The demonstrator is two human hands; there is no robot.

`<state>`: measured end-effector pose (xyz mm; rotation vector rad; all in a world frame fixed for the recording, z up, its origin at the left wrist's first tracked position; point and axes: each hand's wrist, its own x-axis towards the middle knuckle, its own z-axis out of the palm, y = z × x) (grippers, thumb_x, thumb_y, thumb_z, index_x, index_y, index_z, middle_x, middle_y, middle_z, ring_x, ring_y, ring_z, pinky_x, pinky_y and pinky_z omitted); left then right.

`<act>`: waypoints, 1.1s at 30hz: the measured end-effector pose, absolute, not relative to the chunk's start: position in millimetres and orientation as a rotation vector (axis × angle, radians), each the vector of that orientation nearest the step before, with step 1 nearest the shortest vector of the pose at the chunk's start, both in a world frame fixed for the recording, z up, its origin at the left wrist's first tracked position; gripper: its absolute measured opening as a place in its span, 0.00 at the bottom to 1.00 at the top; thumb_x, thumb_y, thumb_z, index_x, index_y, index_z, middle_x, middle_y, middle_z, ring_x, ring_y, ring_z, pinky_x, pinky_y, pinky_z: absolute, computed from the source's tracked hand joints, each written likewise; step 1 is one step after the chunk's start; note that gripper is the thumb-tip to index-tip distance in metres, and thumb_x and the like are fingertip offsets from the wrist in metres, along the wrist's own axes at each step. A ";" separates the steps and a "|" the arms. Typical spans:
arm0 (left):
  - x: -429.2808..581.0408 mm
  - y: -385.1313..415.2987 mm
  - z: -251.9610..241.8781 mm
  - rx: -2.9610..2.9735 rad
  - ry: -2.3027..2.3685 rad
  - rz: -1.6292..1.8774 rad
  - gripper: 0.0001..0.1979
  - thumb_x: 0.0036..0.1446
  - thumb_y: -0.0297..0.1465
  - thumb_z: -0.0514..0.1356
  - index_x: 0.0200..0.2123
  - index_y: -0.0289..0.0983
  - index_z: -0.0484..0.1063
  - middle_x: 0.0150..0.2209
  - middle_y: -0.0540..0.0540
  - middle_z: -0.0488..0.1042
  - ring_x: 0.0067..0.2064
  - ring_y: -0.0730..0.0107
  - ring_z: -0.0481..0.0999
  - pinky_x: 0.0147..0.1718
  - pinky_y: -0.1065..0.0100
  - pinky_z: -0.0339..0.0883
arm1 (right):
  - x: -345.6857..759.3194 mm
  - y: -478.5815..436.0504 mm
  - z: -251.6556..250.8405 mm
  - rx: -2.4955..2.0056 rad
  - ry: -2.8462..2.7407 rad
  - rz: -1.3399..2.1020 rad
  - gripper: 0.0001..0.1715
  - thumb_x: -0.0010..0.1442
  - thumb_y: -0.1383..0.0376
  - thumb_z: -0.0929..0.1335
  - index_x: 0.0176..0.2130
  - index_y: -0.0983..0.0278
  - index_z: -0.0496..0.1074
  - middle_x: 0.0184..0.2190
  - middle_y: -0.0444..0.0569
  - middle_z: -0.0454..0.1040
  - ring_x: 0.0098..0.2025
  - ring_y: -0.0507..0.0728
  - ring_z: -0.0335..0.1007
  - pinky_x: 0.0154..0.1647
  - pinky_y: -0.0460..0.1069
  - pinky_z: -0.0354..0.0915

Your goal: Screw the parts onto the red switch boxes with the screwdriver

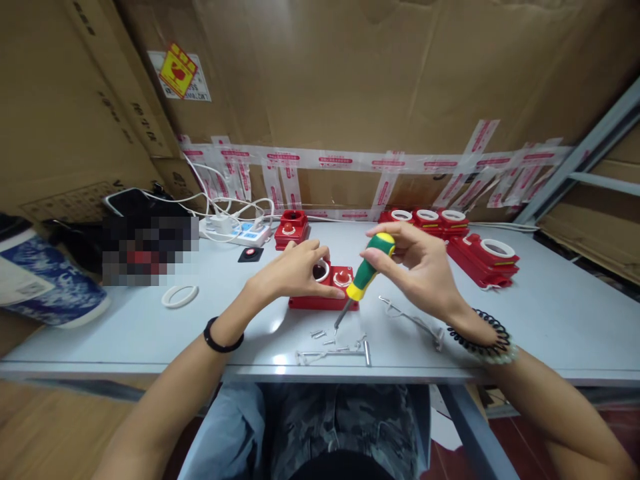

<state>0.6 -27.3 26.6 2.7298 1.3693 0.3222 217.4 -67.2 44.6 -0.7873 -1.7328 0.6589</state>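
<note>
We hold the screwdriver (367, 271) in our right hand (420, 267), fingers closed around the green cap of its green-and-yellow handle, with the shaft tilted down and to the left so that the tip meets the table (550, 313) just in front of the red unit (324, 288). Our left hand (295, 272) rests on top of that red unit, fingers curled loosely over its white-ringed opening, with the thumb laid along the front edge; it steadies the unit rather than lifting it. The unit lies flat near the middle of the grey table, and a red push button shows on its right half beside the screwdriver handle. Loose screws (320, 333) lie scattered on the table just below the tip, next to bent metal brackets (333, 353); a further wire bracket (413, 320) lies under our right wrist. A white ring (179, 296) lies well apart to the left. Behind the work, a second red unit (291, 227) stands beside a white power strip (247, 233), and a stack of red housings (480, 257) sits at the back right.
</note>
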 end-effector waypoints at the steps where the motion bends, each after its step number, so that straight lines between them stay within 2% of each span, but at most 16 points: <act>1: 0.8 -27.8 26.7 2.729 1.362 0.324 0.29 0.51 0.58 0.57 0.39 0.37 0.68 0.39 0.44 0.69 0.41 0.56 0.72 0.41 0.60 0.59 | 220.4 -68.1 49.3 -0.782 -1.710 0.630 0.15 0.53 0.61 0.74 0.41 0.63 0.72 0.32 0.45 0.76 0.34 0.53 0.76 0.32 0.47 0.73; 7: 4.2 -33.0 27.2 2.716 1.344 0.311 0.32 0.48 0.61 0.57 0.37 0.38 0.67 0.38 0.45 0.69 0.40 0.56 0.71 0.43 0.58 0.59 | 237.3 -65.6 69.4 -0.790 -1.579 0.407 0.13 0.55 0.59 0.73 0.39 0.60 0.73 0.29 0.44 0.74 0.31 0.52 0.75 0.31 0.48 0.75; 15: 8.9 -37.6 28.1 2.729 1.296 0.333 0.30 0.49 0.60 0.57 0.37 0.38 0.68 0.37 0.46 0.70 0.39 0.58 0.71 0.41 0.59 0.60 | 243.4 -58.3 68.0 -0.830 -1.586 0.281 0.14 0.55 0.58 0.73 0.39 0.61 0.73 0.28 0.43 0.74 0.29 0.52 0.74 0.28 0.47 0.74; 33: 9.1 -38.4 28.6 2.716 1.299 0.312 0.30 0.50 0.60 0.56 0.38 0.38 0.67 0.37 0.45 0.70 0.40 0.56 0.71 0.42 0.59 0.60 | 240.3 -63.0 64.2 -0.806 -1.644 0.288 0.13 0.56 0.61 0.72 0.41 0.61 0.72 0.31 0.44 0.75 0.32 0.53 0.75 0.31 0.48 0.74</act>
